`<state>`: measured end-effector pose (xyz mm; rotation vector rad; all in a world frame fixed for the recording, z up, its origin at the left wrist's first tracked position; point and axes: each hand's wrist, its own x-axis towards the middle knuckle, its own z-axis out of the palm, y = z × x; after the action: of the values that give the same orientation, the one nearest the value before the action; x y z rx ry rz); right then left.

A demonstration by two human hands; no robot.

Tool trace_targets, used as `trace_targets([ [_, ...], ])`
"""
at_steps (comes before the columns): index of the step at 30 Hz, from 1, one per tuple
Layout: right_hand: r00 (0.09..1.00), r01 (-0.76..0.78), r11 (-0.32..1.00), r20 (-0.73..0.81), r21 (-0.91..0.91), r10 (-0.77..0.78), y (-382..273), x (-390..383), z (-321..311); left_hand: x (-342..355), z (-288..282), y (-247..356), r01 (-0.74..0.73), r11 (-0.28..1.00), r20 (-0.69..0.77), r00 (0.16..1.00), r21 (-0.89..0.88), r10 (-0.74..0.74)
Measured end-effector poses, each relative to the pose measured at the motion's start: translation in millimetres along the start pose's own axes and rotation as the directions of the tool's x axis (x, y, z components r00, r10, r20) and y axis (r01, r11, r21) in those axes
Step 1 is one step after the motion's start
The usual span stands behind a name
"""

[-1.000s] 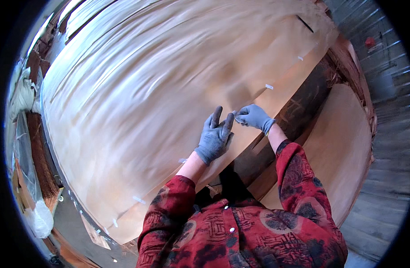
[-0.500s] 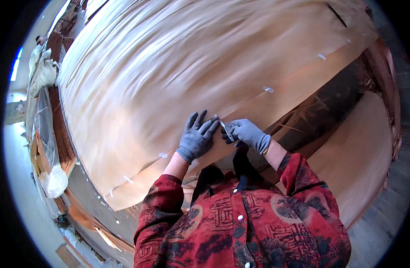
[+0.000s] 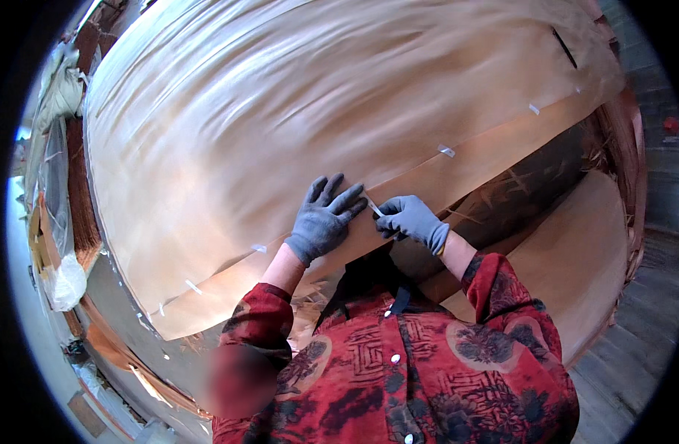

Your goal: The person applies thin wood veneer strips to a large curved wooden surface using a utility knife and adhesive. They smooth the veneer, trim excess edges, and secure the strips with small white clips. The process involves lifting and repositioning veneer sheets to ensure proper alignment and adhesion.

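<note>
My left hand [image 3: 321,222], in a grey glove, lies with spread fingers on a large, rippled tan sheet [image 3: 228,170] that looks like wood veneer. Beside its fingertips, my right hand [image 3: 409,220], gloved too, pinches a slim pale strip-like piece [image 3: 373,206]. Whether that piece is tape or a blade is unclear. The strip's far end reaches the left fingertips over the seam between the big sheet and a narrower tan band [image 3: 495,161]. Small whitish tape pieces cross this seam on both sides of my hands, one tape piece [image 3: 446,151] to the right.
A thin black stick [image 3: 564,49] lies on the sheet at the far right. Another tan sheet [image 3: 576,244] rests lower right, beyond a dark gap with torn scraps. Stacked brown sheets and clear plastic wrapping [image 3: 56,159] line the left. Grey flooring [image 3: 650,303] shows at right.
My right fingers have shifted slightly, and the pale piece shows at a different angle. My left hand stays spread near the seam. The whole view has shifted a little.
</note>
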<state>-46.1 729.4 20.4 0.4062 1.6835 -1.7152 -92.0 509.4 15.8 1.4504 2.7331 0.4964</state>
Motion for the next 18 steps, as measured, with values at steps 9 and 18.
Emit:
trace_targets([
  [9,0.983,-0.17,0.983,-0.053,0.065,0.174,-15,1,1,1,10,8,0.004,1.0,-0.205,0.979,-0.019,-0.008],
  [18,0.99,-0.137,0.991,-0.026,-0.011,0.137,-14,3,2,-7,13,12,0.122,0.991,-0.184,0.974,-0.049,-0.129],
])
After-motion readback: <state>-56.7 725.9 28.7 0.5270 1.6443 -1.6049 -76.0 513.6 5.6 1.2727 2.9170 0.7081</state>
